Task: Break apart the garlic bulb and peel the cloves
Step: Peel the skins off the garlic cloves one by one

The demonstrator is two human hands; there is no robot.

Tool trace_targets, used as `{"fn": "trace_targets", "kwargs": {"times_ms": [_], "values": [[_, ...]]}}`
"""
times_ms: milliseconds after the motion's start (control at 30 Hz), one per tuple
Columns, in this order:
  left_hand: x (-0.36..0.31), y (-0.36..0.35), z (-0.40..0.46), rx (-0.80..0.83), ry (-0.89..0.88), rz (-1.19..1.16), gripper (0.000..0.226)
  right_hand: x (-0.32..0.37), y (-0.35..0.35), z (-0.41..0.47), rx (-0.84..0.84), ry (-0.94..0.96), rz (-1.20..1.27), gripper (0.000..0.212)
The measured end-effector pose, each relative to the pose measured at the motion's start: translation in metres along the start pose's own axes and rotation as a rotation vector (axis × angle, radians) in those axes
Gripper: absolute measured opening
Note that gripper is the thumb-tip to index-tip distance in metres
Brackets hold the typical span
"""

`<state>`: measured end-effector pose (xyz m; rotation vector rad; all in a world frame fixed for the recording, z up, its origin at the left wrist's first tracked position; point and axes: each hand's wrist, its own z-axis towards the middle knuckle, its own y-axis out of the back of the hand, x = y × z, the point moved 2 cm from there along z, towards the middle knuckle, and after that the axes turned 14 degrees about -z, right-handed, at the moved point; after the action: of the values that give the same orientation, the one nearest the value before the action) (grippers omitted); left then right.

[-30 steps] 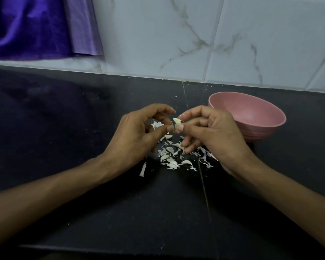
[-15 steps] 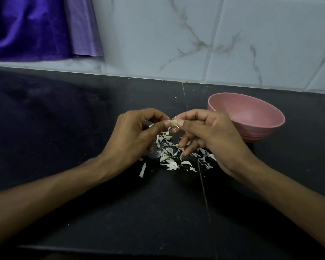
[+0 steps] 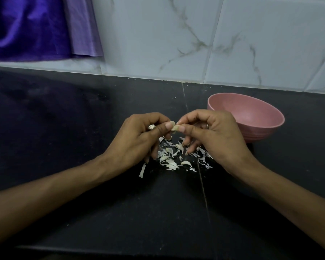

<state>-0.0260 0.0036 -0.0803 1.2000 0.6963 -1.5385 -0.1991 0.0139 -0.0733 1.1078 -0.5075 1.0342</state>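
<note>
We pinch a garlic clove (image 3: 174, 127) between both thumbs, left hand (image 3: 139, 139) and right hand (image 3: 212, 136), fingers curled, above the peels (image 3: 176, 156) left of the pink bowl (image 3: 251, 119); the left hand perhaps also holds bulb remains (image 3: 151, 126).

Garlic clove (image 3: 174, 127) mostly covered by thumbs and fingers (image 3: 165, 125), only a pale sliver shows; can't tell how much skin is on it. Something whitish (image 3: 152, 126) tucked in the left hand (image 3: 139, 139), too hidden to identify. Right hand (image 3: 212, 136) covers part of the peel scraps (image 3: 172, 162). Bowl (image 3: 266, 126) near rim behind right hand. Purple cloth (image 3: 26, 29) cut off top-left.
</note>
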Motion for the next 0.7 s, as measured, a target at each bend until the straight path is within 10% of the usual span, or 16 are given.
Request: {"fn": "trace_targets", "kwargs": {"times_ms": [367,700], "values": [[0.0032,-0.0054,0.0041,0.151,0.35,-0.555,0.015,0.0067,0.0029,-0.0035,-0.093,0.175,0.007,0.009],[-0.0004,-0.0052,0.0058,0.079,0.31,-0.485,0.022,0.0019,0.0037,-0.0013,-0.105,0.142,0.012,0.01]]}}
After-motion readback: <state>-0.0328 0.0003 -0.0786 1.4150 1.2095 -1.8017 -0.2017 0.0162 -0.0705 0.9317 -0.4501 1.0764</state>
